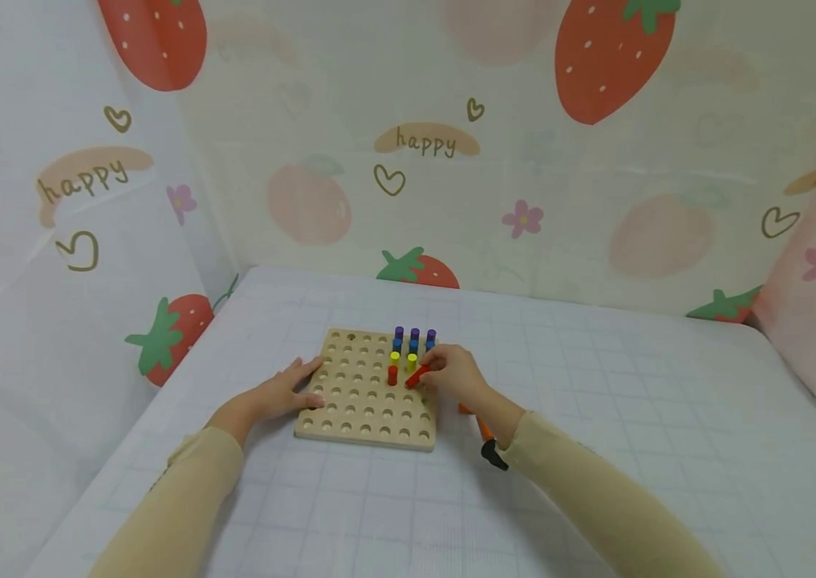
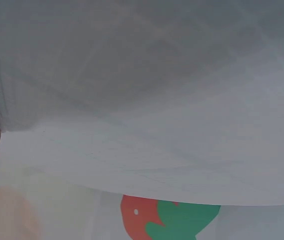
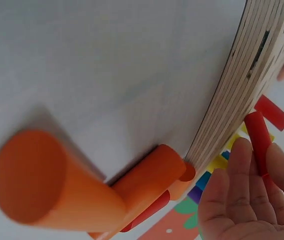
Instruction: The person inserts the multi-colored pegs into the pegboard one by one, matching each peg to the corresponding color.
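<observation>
A square wooden pegboard (image 1: 357, 392) with rows of round holes lies on the table. My left hand (image 1: 281, 391) rests along its left edge, fingers and thumb spread onto the rim. Between right thumb and fingertips, my right hand (image 1: 454, 373) pinches a red peg (image 3: 257, 137), tilted low over the holes near the board's right side. More red shows beneath the thumb in the right wrist view. Another red peg (image 1: 392, 376) stands just left of it. Behind stand yellow pegs (image 1: 395, 359), blue pegs (image 1: 413, 348) and purple pegs (image 1: 415, 333), partly covered by the hand.
Loose orange pegs (image 3: 146, 170) lie on the table by the board's right edge, with a red peg (image 3: 149, 212) among them. A black piece (image 1: 494, 455) sits near the right sleeve. A patterned sheet (image 1: 422, 201) hangs behind the table.
</observation>
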Tool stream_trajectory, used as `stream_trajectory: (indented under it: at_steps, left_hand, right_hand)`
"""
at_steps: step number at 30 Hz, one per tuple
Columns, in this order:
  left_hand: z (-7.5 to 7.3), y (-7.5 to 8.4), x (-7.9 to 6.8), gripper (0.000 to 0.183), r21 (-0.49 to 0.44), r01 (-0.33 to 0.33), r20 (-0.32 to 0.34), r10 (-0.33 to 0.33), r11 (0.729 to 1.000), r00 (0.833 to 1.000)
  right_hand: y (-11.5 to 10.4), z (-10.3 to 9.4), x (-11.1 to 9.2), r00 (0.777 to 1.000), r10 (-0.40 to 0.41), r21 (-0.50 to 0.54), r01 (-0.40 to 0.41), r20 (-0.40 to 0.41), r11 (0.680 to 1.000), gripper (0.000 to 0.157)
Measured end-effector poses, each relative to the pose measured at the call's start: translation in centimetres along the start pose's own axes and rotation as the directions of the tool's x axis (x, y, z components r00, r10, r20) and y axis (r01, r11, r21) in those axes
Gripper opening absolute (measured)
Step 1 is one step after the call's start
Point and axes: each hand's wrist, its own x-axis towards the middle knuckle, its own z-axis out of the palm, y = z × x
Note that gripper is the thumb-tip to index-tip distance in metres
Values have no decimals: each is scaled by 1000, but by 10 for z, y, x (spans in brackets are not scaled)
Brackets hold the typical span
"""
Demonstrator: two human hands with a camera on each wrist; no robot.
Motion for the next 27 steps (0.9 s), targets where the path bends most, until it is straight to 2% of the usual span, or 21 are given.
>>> stream_trajectory:
  at_steps: [6, 12, 18, 27]
  left_hand:
    - [0, 1, -1, 89, -1, 5, 1, -5, 1000, 1000]
    - [0, 1, -1, 90, 0, -2, -3, 2, 1000, 1000]
    - [0, 0, -2, 90, 10, -11, 1, 11, 1000, 1000]
    - [-1, 0, -1, 89, 9, 7, 2, -7, 1000, 1000]
  right_hand:
    - [-2, 4, -1, 999, -45, -31, 44, -16, 999, 22]
    - [-5, 7, -3, 999, -40, -21, 39, -29, 999, 21]
    - [-6, 9, -3, 999, -43, -25, 43, -4, 999, 25]
    - [-5, 9, -4, 1000, -24, -14, 24, 5, 1000, 28]
